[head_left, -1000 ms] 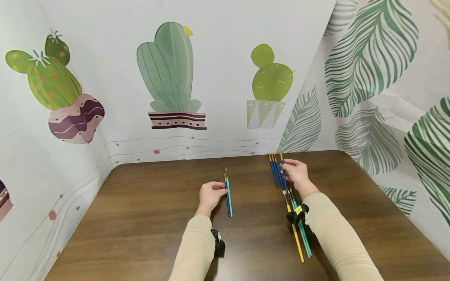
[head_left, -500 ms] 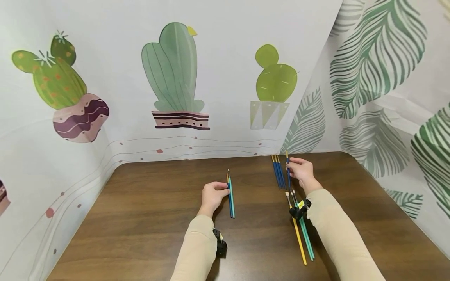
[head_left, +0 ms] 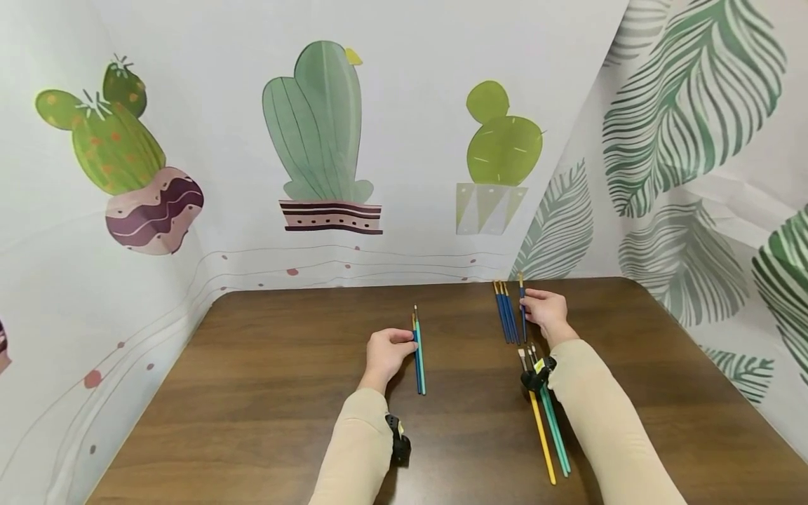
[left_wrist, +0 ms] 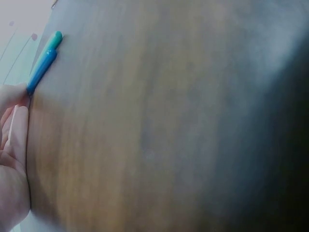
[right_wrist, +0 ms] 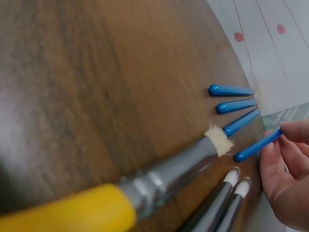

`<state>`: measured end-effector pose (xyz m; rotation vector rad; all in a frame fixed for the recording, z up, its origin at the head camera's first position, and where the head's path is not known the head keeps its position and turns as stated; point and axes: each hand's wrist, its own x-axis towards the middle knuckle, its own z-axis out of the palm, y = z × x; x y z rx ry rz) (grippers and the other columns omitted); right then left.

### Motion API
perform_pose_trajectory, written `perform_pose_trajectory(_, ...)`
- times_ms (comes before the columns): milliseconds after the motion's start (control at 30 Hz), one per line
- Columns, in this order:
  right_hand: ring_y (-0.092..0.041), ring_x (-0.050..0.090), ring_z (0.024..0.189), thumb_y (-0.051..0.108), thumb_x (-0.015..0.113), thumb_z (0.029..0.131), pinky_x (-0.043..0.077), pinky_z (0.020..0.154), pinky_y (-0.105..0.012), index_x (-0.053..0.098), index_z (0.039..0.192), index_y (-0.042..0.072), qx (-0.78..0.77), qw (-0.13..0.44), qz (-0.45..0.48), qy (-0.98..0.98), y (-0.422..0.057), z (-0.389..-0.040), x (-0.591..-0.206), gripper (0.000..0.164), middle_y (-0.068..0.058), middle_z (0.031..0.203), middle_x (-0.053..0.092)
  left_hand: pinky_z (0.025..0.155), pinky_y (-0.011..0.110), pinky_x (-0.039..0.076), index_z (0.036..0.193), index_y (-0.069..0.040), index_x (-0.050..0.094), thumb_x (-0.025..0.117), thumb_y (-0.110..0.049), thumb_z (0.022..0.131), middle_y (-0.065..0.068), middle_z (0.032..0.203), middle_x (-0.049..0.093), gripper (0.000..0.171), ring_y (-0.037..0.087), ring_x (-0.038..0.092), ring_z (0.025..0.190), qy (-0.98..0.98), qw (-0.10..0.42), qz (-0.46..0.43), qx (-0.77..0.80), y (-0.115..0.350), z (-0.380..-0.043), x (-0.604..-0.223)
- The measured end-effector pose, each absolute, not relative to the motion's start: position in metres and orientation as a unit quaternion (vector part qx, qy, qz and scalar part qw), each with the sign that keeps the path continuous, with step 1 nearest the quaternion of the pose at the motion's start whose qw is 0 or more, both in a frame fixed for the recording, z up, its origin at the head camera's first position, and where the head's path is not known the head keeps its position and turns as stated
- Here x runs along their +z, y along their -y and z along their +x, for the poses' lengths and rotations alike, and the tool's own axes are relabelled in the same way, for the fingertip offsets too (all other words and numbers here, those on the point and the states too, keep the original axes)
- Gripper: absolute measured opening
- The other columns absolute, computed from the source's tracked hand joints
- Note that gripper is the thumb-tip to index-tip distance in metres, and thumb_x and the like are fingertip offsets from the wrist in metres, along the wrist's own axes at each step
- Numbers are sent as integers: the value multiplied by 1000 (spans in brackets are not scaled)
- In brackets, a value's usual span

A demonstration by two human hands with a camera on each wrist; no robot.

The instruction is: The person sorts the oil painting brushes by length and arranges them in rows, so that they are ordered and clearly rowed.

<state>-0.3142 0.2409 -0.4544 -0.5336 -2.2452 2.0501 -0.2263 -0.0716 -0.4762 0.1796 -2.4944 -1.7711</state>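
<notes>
My left hand (head_left: 386, 354) pinches a blue paintbrush (head_left: 418, 372) between thumb and fingers on the table. A teal paintbrush (head_left: 422, 375) lies along its right side. In the left wrist view, the ends of the blue brush (left_wrist: 43, 70) and the teal brush (left_wrist: 58, 37) show past the fingertips. At the back right, my right hand (head_left: 546, 311) holds another blue paintbrush (head_left: 524, 325), its bristles pointing at the wall. Three more blue paintbrushes (head_left: 508, 315) lie just left of it; in the right wrist view a small gap separates them from the held brush (right_wrist: 258, 146).
Nearer me, under the right wrist, lie a yellow paintbrush (head_left: 543, 442) with a flat bristle tip and two teal paintbrushes (head_left: 557, 435). The brown table (head_left: 265, 393) meets a wall cloth (head_left: 404, 175) printed with cacti and leaves along its back edge.
My right hand has shifted the blue paintbrush slightly right, away from the three others. The left hand keeps its place by its brushes. The whole head view has drifted a little.
</notes>
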Motion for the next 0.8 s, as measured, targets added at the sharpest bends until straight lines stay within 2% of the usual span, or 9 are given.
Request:
perform_pose_trajectory(300,1,56,57,2,61,87,49,52,-15,55,127,-8,647,27,-184,740,-239,-317,-457,42,12,61,60,77,32,55,92,-2,74,77,-7,76,11,91,73,17,20,70,85,813,38,57,-578,72,-226,-476)
perform_pose_trajectory(500,3,57,61,6,64,86,48,57,-13,60,122,-6,605,41,-180,775,-238,-314,-459,38,5,77,66,78,32,55,93,-1,73,76,-6,76,12,92,73,17,21,70,87,809,35,57,-584,70,-225,-476)
perform_pose_trajectory(667,3,58,62,9,66,85,48,56,-13,63,119,-4,582,49,-177,792,-237,-314,-460,37,4,81,68,79,33,55,93,0,73,75,-5,76,14,93,73,18,23,70,87,805,39,54,-590,70,-225,-475)
perform_pose_trajectory(733,2,58,62,10,67,85,48,56,-13,63,119,-4,572,50,-177,800,-236,-314,-460,37,-4,88,71,79,33,55,93,1,73,75,-4,76,15,92,73,18,23,70,87,805,41,53,-590,70,-224,-475)
perform_pose_trajectory(800,-9,64,73,13,67,85,52,67,-21,64,118,-2,550,54,-182,813,-235,-314,-460,36,-14,102,70,79,33,55,93,1,73,75,-4,76,15,92,73,18,23,70,87,804,42,52,-590,70,-224,-475)
